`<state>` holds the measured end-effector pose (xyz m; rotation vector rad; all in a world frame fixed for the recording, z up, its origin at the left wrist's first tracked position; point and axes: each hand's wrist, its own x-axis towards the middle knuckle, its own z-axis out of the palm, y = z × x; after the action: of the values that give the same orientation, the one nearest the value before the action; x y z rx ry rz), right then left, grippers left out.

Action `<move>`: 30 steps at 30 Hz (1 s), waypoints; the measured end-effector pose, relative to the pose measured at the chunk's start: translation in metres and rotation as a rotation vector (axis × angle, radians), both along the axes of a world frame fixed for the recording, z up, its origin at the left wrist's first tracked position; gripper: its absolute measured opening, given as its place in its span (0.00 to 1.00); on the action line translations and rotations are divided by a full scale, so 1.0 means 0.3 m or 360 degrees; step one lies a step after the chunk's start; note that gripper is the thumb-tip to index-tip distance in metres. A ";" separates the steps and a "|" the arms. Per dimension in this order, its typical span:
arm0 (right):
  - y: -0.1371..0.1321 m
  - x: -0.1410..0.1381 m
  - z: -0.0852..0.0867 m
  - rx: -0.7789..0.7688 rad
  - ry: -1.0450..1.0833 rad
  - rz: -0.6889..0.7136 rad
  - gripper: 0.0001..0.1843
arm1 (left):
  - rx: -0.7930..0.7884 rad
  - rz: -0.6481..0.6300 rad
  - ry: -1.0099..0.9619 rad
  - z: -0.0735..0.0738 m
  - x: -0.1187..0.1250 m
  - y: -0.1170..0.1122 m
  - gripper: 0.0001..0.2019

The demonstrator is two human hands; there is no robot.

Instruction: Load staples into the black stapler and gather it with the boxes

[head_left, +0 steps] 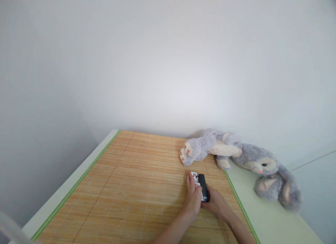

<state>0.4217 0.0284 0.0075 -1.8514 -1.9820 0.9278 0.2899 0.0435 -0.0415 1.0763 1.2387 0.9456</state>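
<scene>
My left hand (193, 199) is closed around a small white box (194, 177) with dark and red print, its thumb lying across the front. Close against the box's right side is a black stapler (203, 186), long and narrow with rounded edges. My right hand (215, 202) grips the stapler's lower right side, and its fingertips are partly hidden behind it. Both hands are together over the right part of the bamboo mat (136, 188). Whether the box and the stapler touch the mat, I cannot tell.
A grey and cream plush rabbit (223, 148) lies on its side beyond my hands, reaching over the mat's right edge. The mat has green borders and covers much of a pale table (273, 219). A white wall (162, 62) stands behind.
</scene>
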 end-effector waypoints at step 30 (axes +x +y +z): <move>0.014 0.188 -0.014 -0.0103 -0.0010 -0.0010 0.37 | 0.1070 -0.0638 0.0855 0.076 -0.183 0.081 0.38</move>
<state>0.4782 0.0325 0.0032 -1.8963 -1.9707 0.9965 0.2352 0.0677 -0.0186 2.1291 1.0637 0.7929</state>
